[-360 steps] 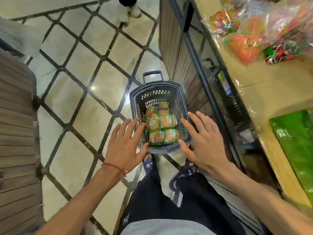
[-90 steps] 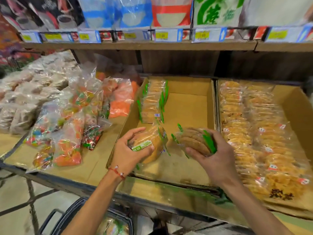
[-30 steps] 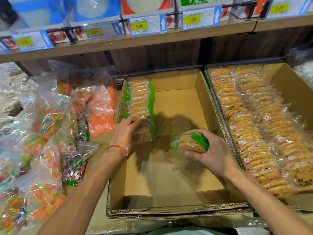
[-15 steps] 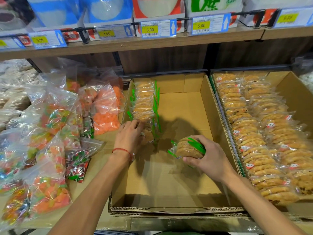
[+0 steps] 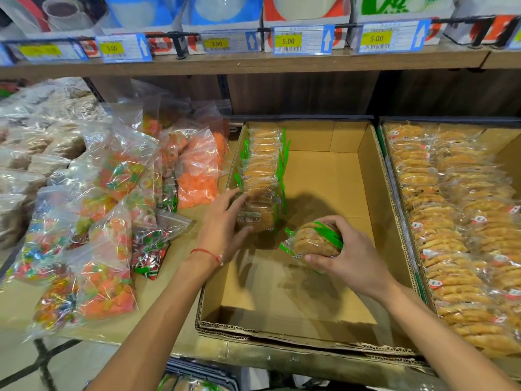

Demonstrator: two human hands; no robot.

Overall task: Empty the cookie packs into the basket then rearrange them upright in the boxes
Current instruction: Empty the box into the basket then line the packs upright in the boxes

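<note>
Right hand [image 5: 349, 258] curls round a cookie pack [image 5: 313, 245], holding it low over the bare floor of the middle box [image 5: 324, 289]. Left hand [image 5: 222, 227], fingers nearly straight, presses against the front pack [image 5: 258, 220] of an upright row [image 5: 262, 165] that runs along the box's left wall to its back. Candy bags [image 5: 112, 207] lie left of the box, and a second box [image 5: 504, 156] on the right is full of packs. Price tags [image 5: 303, 40] line the shelf edge above.

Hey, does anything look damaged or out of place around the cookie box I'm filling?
Yes: the middle cardboard box has a ragged front rim, its corrugated layers torn and splitting apart. The cookie packs look intact.
</note>
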